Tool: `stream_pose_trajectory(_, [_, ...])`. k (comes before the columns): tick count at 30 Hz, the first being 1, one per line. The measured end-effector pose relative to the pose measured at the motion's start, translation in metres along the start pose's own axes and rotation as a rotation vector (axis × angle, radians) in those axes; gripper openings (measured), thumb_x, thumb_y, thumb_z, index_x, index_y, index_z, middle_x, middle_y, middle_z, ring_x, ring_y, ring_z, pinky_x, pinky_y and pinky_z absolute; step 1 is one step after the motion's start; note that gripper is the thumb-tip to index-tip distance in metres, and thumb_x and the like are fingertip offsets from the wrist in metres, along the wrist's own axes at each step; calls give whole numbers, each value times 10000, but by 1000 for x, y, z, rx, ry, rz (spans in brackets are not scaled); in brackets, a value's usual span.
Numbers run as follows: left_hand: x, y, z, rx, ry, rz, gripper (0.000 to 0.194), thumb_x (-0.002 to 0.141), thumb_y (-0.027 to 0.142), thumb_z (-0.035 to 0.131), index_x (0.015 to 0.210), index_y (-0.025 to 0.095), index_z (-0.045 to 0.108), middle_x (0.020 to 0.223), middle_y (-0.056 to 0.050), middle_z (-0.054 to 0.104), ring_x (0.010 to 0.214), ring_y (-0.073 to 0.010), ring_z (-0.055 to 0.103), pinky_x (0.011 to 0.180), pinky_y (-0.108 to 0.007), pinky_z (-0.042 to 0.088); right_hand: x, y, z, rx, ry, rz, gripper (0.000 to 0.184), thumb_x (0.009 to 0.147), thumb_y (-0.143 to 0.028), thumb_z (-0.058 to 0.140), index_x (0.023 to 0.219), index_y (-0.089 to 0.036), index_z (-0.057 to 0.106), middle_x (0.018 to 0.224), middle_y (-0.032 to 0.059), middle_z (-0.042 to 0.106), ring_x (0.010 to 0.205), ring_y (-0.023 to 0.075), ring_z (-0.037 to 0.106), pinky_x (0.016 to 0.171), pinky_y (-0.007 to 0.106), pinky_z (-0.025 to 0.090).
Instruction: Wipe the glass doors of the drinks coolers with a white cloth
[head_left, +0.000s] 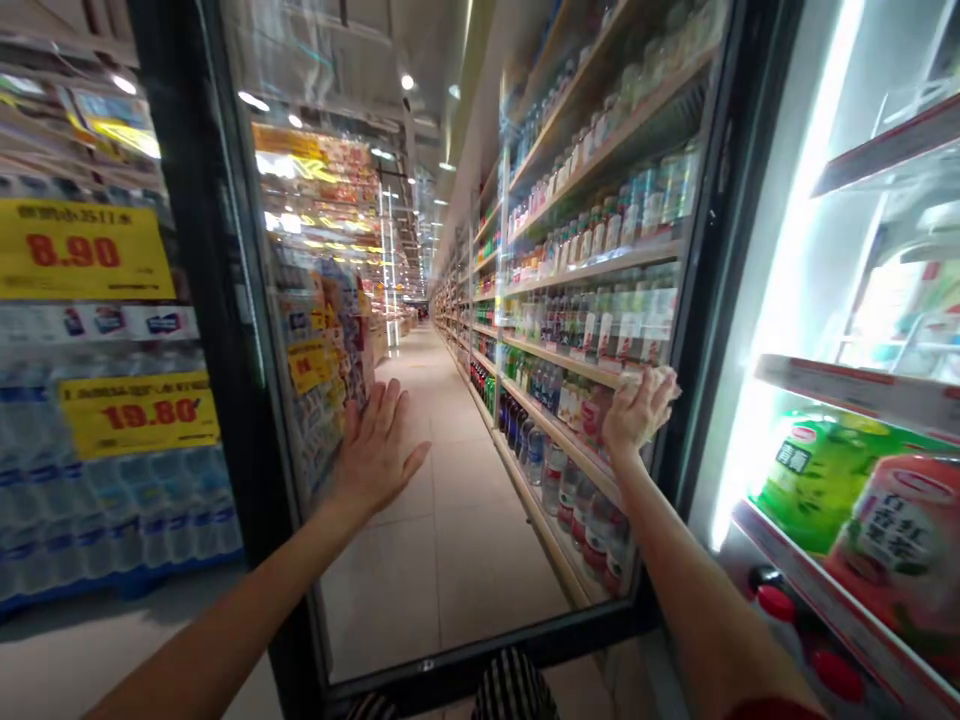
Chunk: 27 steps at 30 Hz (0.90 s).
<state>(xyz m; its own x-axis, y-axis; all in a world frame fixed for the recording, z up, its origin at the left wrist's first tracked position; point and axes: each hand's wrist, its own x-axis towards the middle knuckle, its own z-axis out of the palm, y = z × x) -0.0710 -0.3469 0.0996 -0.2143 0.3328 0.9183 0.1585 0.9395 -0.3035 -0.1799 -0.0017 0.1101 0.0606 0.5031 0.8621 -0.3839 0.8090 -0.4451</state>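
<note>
A black-framed glass fridge door (225, 330) stands swung open in front of me, and the shop aisle shows through its pane. My left hand (375, 450) lies flat on the glass with fingers stretched out, holding nothing. My right hand (637, 405) presses a white cloth (660, 378) against the pane near the door's right edge, fingers curled over it. Both arms reach forward from the bottom of the view.
The open fridge (825, 300) at right is lit by a vertical strip light and holds green and pink drink cartons (862, 500) and red-capped bottles (780, 605). Stacked water packs with yellow price signs (82, 250) stand left. Drink shelves (592, 270) line the aisle beyond.
</note>
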Motion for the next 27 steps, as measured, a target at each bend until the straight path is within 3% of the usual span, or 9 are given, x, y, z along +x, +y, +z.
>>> stream_pose_trajectory(3, [0,4,3,23,30,-5,799,818,403,500,1423,134,52,1434,-173,257,1353,-280,177,1083,-518,138,-21,-33,-2,53,-49,-166,512,861,-308,375,1360,-209,316,1449,164,251,1363,287,169,997,618,247])
stream_pose_trajectory(6, [0,4,4,36,50,10,776,821,382,497,1422,134,74,1431,-171,264,1354,-269,179,1083,-515,150,-50,-89,-7,117,-310,-557,532,835,-304,434,1353,-248,328,1462,108,253,1371,249,159,1061,532,214])
stream_pose_trajectory(8, [0,4,4,32,57,3,774,817,379,502,1422,139,82,1434,-167,258,1355,-268,175,1083,-516,151,-56,-94,-12,129,-426,-718,532,820,-299,457,1340,-278,345,1448,72,299,1362,230,195,1084,503,181])
stream_pose_trajectory(10, [0,5,3,19,60,-10,780,813,378,507,1423,144,79,1439,-163,247,1355,-272,173,1086,-519,140,-46,-66,-17,90,-369,-640,526,827,-288,439,1344,-276,340,1436,78,322,1353,234,224,1078,523,172])
stream_pose_trajectory(15, [1,17,3,-19,57,-84,767,816,348,498,1425,149,76,1449,-157,225,1353,-285,174,1093,-524,115,-22,14,-17,9,-14,-54,514,871,-283,330,1378,-216,275,1432,182,280,1346,308,216,966,666,224])
stream_pose_trajectory(17, [-1,25,4,-38,45,-114,759,819,323,492,1425,152,69,1459,-156,193,1356,-295,152,1087,-541,114,-40,-4,-17,38,-64,-96,526,868,-276,343,1384,-204,266,1442,188,256,1357,311,181,972,656,234])
stream_pose_trajectory(22, [-16,39,10,-41,30,-92,769,822,298,494,1425,156,40,1470,-145,138,1366,-279,104,1085,-533,129,-101,-82,-26,135,-428,-581,551,830,-243,439,1366,-244,308,1454,105,281,1371,259,157,1067,533,216])
stream_pose_trajectory(24, [-21,41,10,-39,27,-76,755,825,296,489,1425,157,51,1466,-142,158,1367,-271,107,1084,-523,138,-104,-66,-31,137,-425,-632,570,819,-245,465,1365,-274,302,1443,86,311,1365,252,184,1071,535,203])
stream_pose_trajectory(27, [-25,42,10,-60,24,-82,731,831,296,479,1424,158,77,1458,-141,197,1364,-268,127,1083,-515,145,-87,-6,-33,56,-228,-343,558,842,-234,418,1380,-262,271,1448,129,285,1355,285,206,1024,615,206])
